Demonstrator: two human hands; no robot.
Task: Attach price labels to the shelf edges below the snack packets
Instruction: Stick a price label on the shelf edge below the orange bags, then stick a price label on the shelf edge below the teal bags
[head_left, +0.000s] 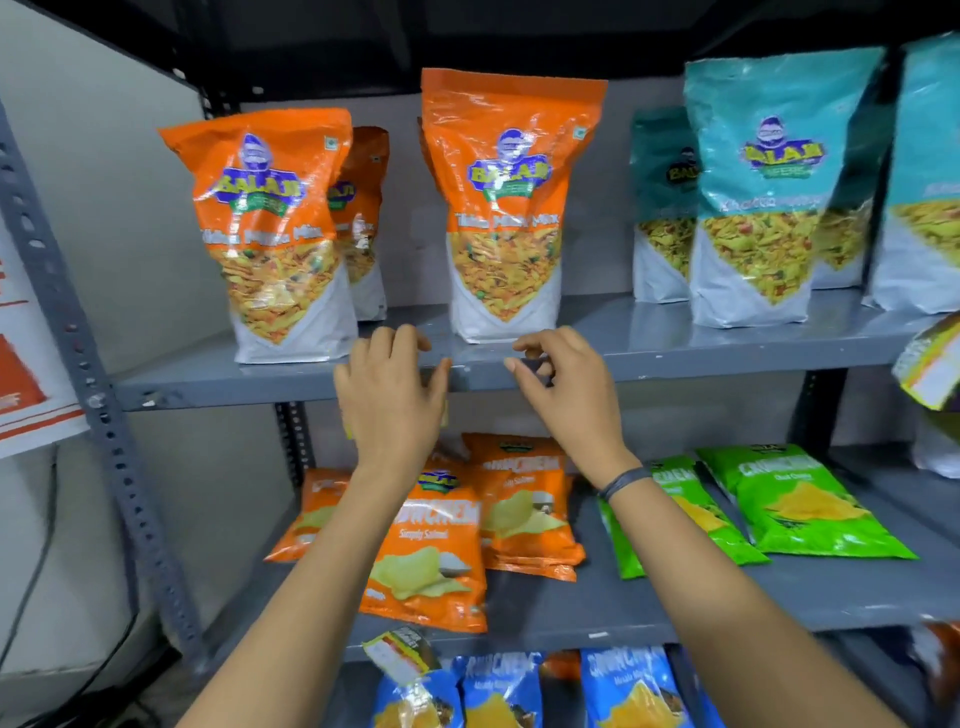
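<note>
Grey steel shelving fills the view, three tiers of snack packets, and both hands are up at the front edge (291, 382) of the top shelf. No price label is plainly visible here; a sliver of yellow shows just behind the left hand (389, 400), possibly a label sheet, but I can't tell. That hand is half open, fingers curled over the edge lip. The right hand (563, 387) sits just beside it, thumb and fingertips drawn together in a pinch on something small and dark, too blurred to name. Directly above stands the tall orange packet (501, 208), its base near the front edge; another orange packet (270, 234) stands toward the left end, teal packets (763, 187) toward the right. Flat chip bags (426, 535) lie on the shelf below. Risks from here: a knuckle nudges the orange packet and it topples backward, or the label goes on crooked if only one end is pressed.
</note>
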